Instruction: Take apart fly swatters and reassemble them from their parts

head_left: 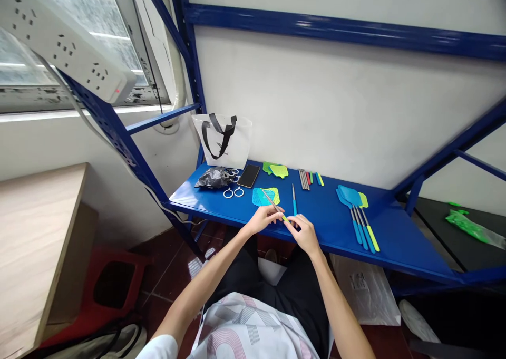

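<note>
Over the front edge of the blue table (pixel 233 211), I hold a thin metal fly swatter handle (pixel 271 200) with a yellow-green grip, tilted up to the left. My left hand (pixel 261 220) pinches its metal rod, while my right hand (pixel 305 234) closes around the grip end. Beneath the rod's tip lie blue and yellow-green swatter heads (pixel 259 196). Just past my right hand lies a blue-gripped handle (pixel 294 201). Several whole fly swatters (pixel 358 219), blue and yellow-green, are grouped to the right.
Along the back are green swatter heads (pixel 279 171), metal rods (pixel 303 180) and coloured grips (pixel 319 179). A phone (pixel 249 176), white rings (pixel 239 191), a black plastic bag (pixel 212 177) and a white tote bag (pixel 241 143) stand left. Blue frame posts flank the table.
</note>
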`<state>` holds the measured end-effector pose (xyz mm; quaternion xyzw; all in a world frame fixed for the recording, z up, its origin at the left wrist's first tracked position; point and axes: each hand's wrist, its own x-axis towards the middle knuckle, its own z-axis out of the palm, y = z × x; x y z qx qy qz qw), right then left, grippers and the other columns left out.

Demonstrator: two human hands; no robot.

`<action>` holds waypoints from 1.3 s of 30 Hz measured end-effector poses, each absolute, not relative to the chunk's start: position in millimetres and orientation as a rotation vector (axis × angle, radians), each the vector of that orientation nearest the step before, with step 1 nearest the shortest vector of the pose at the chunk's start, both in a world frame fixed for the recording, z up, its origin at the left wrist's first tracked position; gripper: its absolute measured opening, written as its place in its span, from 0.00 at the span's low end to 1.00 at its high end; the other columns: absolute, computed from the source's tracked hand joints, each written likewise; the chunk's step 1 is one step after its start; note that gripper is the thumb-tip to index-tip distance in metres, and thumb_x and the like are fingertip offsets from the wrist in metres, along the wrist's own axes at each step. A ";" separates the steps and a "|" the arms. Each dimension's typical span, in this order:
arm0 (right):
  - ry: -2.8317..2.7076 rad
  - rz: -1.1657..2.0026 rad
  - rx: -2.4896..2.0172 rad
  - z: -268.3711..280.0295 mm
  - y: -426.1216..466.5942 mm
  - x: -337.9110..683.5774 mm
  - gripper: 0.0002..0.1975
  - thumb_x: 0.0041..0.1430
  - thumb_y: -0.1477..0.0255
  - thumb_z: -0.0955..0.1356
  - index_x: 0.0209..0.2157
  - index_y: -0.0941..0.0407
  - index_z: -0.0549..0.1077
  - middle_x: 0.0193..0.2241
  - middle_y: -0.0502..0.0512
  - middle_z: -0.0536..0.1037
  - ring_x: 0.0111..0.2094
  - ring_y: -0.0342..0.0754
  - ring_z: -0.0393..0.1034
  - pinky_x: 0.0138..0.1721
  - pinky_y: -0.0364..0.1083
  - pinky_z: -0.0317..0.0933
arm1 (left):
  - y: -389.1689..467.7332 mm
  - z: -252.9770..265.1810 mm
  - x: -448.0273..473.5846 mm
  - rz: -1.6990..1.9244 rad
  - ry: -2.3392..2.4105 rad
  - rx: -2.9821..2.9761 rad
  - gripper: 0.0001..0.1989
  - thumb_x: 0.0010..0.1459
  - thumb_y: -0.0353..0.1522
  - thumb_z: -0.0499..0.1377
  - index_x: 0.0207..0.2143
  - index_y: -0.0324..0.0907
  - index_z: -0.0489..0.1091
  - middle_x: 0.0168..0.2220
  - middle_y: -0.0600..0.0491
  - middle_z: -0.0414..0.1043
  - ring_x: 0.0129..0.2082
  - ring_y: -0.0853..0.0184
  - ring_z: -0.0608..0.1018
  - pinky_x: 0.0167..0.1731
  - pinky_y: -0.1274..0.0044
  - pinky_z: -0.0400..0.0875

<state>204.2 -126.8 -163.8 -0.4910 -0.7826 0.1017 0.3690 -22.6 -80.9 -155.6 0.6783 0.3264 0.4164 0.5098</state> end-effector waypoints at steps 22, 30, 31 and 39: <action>-1.790 -0.267 -1.824 -157.1 -92.8 224.8 0.17 0.78 0.65 0.62 0.39 0.54 0.79 0.38 0.60 0.80 0.42 0.53 0.73 0.34 0.45 0.54 | -75.8 -153.4 -38.2 1.193 1.016 2.163 0.16 0.73 0.47 0.59 0.47 0.49 0.84 0.53 0.43 0.82 0.57 0.50 0.79 0.61 0.61 0.70; -1.909 -0.139 -1.704 -178.0 -104.7 274.6 0.20 0.76 0.63 0.61 0.56 0.52 0.80 0.55 0.63 0.81 0.55 0.60 0.73 0.53 0.55 0.65 | -73.5 -169.0 -44.9 1.019 1.182 2.310 0.17 0.74 0.45 0.60 0.58 0.55 0.81 0.71 0.47 0.70 0.73 0.43 0.66 0.76 0.46 0.43; -1.925 -0.163 -1.707 -179.4 -106.4 273.8 0.20 0.76 0.64 0.61 0.56 0.52 0.80 0.55 0.63 0.81 0.56 0.61 0.73 0.54 0.56 0.65 | -74.1 -169.3 -44.2 1.023 1.199 2.309 0.17 0.74 0.45 0.60 0.59 0.55 0.81 0.72 0.47 0.69 0.74 0.43 0.65 0.75 0.45 0.43; -1.911 -0.262 -1.796 -183.9 -114.9 261.4 0.24 0.78 0.65 0.58 0.61 0.53 0.80 0.64 0.63 0.78 0.65 0.61 0.70 0.63 0.59 0.60 | -78.3 -164.5 -41.3 0.756 1.545 2.478 0.24 0.77 0.49 0.52 0.68 0.57 0.73 0.78 0.49 0.58 0.77 0.45 0.60 0.75 0.41 0.47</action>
